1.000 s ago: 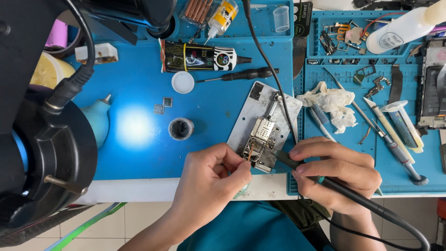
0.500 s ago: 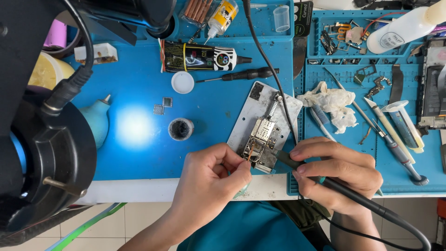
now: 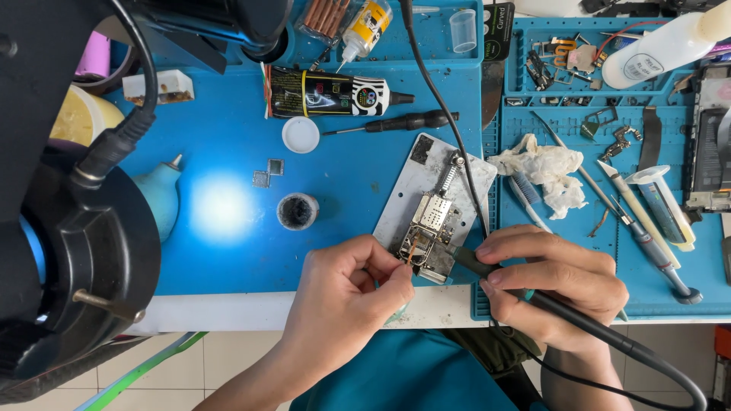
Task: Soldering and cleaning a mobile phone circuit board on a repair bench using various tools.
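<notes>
Blue silicone matting (image 3: 228,144) covers the workbench, and near its front edge a small circuit board (image 3: 428,232) sits clamped on a grey metal holder plate (image 3: 426,164). At the board's near corner the left hand (image 3: 343,301) has its fingers curled in tight, thumb and forefinger pinched narrowly on something thin and copper-coloured (image 3: 411,257) that touches the board; what it is exactly I cannot tell. From the right, the right hand (image 3: 560,285) is closed around a dark soldering iron (image 3: 476,262), held like a pen, its tip reaching the board's near right edge. The iron's cable runs off toward the near right corner. Both wrists come up over the white front edge of the bench, hands almost meeting at the board.

Open mat lies to the left of the plate, with only a small round pot (image 3: 297,211) and two tiny square chips (image 3: 268,173) on it. Farther off lie a white cap (image 3: 301,135), a black glue tube (image 3: 327,93) and a screwdriver (image 3: 403,122). To the right, a crumpled tissue (image 3: 544,171) and loose tools crowd the second mat. A black microscope body (image 3: 68,251) fills the left side.
</notes>
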